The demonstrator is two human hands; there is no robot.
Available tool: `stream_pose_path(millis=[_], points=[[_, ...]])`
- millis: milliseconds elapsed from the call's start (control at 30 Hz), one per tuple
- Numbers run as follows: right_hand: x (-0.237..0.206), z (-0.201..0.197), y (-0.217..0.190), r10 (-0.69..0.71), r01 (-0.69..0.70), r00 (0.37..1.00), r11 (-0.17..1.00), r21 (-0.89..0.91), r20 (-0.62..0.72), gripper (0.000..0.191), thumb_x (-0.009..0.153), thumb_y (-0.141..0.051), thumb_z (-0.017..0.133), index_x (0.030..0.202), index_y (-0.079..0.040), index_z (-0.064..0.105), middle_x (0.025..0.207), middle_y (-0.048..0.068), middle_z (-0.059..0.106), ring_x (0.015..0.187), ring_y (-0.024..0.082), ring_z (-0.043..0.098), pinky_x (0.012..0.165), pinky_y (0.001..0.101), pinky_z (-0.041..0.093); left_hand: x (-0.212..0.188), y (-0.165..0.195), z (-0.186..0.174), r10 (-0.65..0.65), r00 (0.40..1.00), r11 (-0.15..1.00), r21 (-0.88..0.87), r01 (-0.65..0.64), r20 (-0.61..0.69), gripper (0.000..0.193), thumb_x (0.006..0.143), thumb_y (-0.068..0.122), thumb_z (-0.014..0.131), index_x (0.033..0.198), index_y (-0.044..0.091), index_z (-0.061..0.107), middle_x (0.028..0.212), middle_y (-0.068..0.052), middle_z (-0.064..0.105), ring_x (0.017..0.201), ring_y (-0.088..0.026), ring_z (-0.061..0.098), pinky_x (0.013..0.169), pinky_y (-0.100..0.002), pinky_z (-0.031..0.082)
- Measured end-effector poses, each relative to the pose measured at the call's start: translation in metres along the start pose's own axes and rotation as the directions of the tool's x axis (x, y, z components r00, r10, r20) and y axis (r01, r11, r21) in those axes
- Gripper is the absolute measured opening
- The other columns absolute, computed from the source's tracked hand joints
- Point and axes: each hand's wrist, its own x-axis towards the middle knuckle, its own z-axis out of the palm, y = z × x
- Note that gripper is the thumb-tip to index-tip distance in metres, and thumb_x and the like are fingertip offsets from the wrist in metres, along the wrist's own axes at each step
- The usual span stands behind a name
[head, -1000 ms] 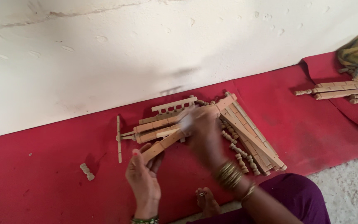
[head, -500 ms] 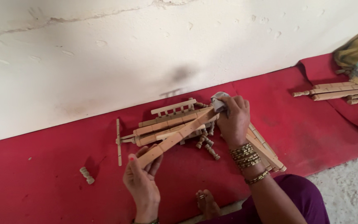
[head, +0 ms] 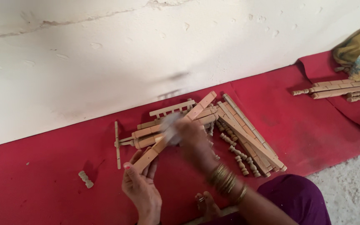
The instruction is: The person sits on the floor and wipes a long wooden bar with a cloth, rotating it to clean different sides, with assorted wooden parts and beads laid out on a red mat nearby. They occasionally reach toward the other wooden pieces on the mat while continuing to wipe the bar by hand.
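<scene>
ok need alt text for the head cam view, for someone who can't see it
A person's left hand holds the lower end of a long wooden slat while the blurred right hand presses a pale pad on it. Behind lies a pile of wooden pieces on red cloth by a white wall.

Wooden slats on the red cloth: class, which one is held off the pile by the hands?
The long flat slat slanting from the left hand up toward the wall. The right hand rubs its middle; all other slats lie untouched.
</scene>
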Motion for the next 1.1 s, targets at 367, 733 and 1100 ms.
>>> stream_pose_path(millis=[367,733,1100], points=[[0.003,0.003,-0.006,0.179,-0.170,0.977,0.982,-0.081,0.120,0.005,0.099,-0.006,0.066,0.102,-0.009,0.068,0.086,0.003,0.067,0.077,0.012,0.060,0.059,0.0221,0.053,-0.007,-0.003,0.012,-0.054,0.998,0.998,-0.020,0.053,-0.021,0.048,0.100,0.036,0.043,0.114,-0.007,0.058,0.108,-0.025,0.069,0.101,-0.032,0.071,0.089,-0.043,0.062],[0.021,-0.010,-0.016,0.013,-0.011,1.000,0.990,-0.141,0.010,0.023,0.086,0.006,0.059,0.096,-0.010,0.072,0.073,0.004,0.065,0.071,0.016,0.057,0.064,0.0299,0.050,0.002,0.004,0.003,-0.062,0.997,0.997,-0.039,0.060,-0.051,0.052,0.101,0.040,0.042,0.112,-0.008,0.057,0.101,-0.020,0.069,0.094,-0.032,0.071,0.083,-0.043,0.065],[0.036,-0.077,0.086,0.665,-0.518,0.747,0.577,0.632,0.005,0.022,0.090,0.009,0.051,0.100,-0.005,0.064,0.091,0.014,0.073,0.074,0.018,0.074,0.058,0.0275,0.064,0.016,0.011,-0.001,0.135,0.975,0.990,0.014,-0.140,0.175,0.043,0.098,0.039,0.049,0.112,-0.002,0.055,0.104,-0.024,0.070,0.097,-0.034,0.073,0.079,-0.043,0.066]])
